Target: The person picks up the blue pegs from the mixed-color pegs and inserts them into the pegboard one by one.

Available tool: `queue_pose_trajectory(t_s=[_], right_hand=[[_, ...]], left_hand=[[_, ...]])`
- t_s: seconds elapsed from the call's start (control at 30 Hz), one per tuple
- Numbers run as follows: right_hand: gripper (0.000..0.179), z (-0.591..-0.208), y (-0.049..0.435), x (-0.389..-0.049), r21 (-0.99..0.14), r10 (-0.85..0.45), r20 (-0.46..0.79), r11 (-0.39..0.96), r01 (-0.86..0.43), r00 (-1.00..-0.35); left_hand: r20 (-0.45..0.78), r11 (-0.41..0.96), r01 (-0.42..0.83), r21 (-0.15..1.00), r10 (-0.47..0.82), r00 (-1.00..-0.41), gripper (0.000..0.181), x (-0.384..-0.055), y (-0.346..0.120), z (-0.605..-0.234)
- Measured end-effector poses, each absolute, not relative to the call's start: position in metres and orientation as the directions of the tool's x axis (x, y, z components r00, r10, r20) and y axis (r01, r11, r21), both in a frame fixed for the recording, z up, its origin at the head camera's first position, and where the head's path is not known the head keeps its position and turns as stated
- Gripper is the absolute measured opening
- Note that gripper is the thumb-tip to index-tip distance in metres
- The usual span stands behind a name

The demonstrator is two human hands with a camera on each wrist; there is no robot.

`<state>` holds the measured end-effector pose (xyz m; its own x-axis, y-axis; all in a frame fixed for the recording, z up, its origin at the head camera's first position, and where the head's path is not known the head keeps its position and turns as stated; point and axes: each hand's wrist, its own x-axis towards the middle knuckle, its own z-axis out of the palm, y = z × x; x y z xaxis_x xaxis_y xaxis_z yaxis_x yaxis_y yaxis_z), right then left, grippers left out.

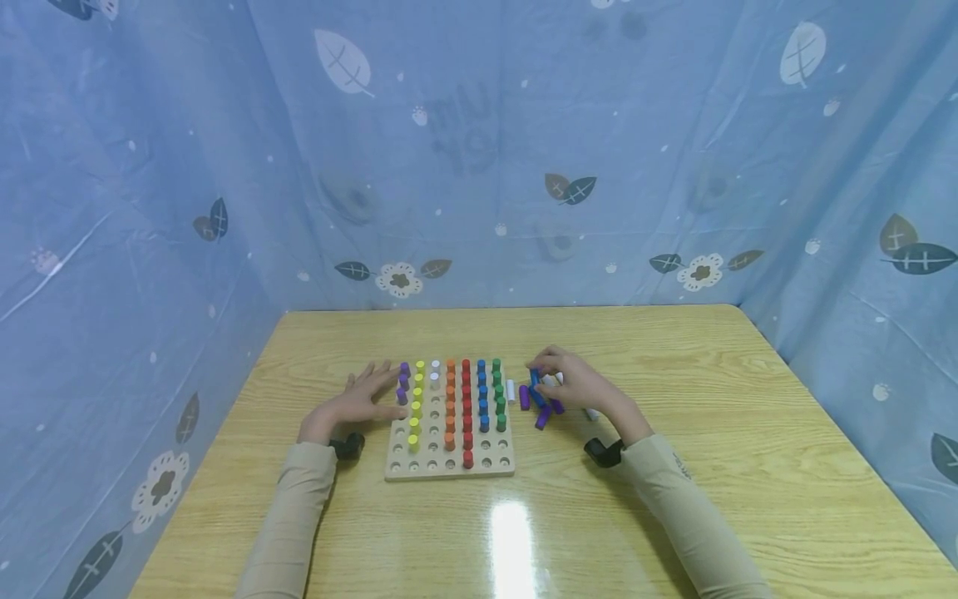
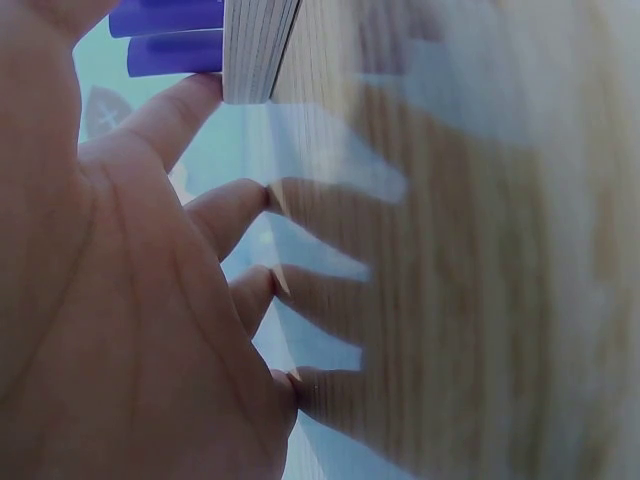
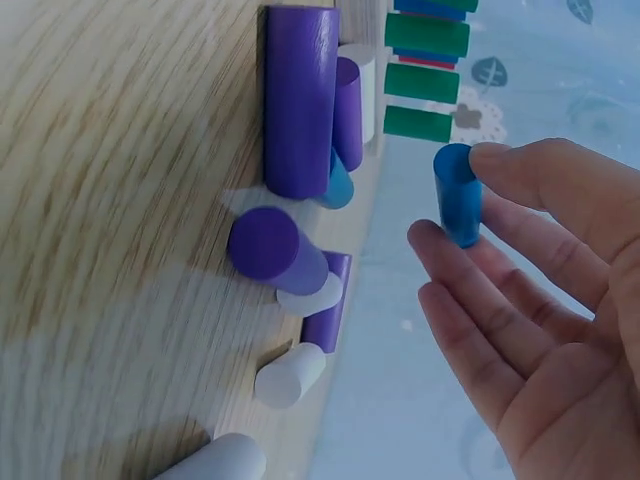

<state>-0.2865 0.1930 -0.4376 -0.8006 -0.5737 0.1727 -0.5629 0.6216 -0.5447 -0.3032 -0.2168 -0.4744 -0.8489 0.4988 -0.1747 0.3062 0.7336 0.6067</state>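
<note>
My right hand (image 1: pixel 582 387) pinches a small blue cylindrical peg (image 3: pixel 459 205) between thumb and fingers, above the loose pegs right of the board. In the right wrist view the peg stands nearly upright, clear of the tabletop. The wooden pegboard (image 1: pixel 449 473) carries columns of purple, yellow, white, orange, red, blue and green pegs. My left hand (image 1: pixel 358 401) lies spread at the board's left edge, beside the purple pegs (image 1: pixel 402 383). In the left wrist view, one finger touches the board's corner and the other fingertips rest on the table.
Several loose pegs lie right of the board: a purple peg (image 3: pixel 300 105), a white peg (image 3: pixel 290 376) and another blue peg (image 1: pixel 538 398) among them. Holes show in the board's front rows. A blue patterned curtain (image 1: pixel 479 166) surrounds the wooden table (image 1: pixel 629 516).
</note>
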Motion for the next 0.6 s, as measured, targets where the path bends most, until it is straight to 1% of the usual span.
queue_pose_trajectory(t_s=[0.37, 0.6], right_hand=[[0.039, -0.435, 0.185, -0.282, -0.672, -0.556, 0.157, 0.546, -0.500, -0.817], [0.036, -0.433, 0.180, -0.280, -0.698, -0.566, 0.196, 0.493, -0.519, -0.801]], left_hand=[[-0.186, 0.740, 0.293, 0.605, 0.489, -0.852, 0.093, -0.303, -0.218, -0.475], [-0.185, 0.741, 0.292, 0.605, 0.488, -0.853, 0.093, -0.304, -0.218, -0.474]])
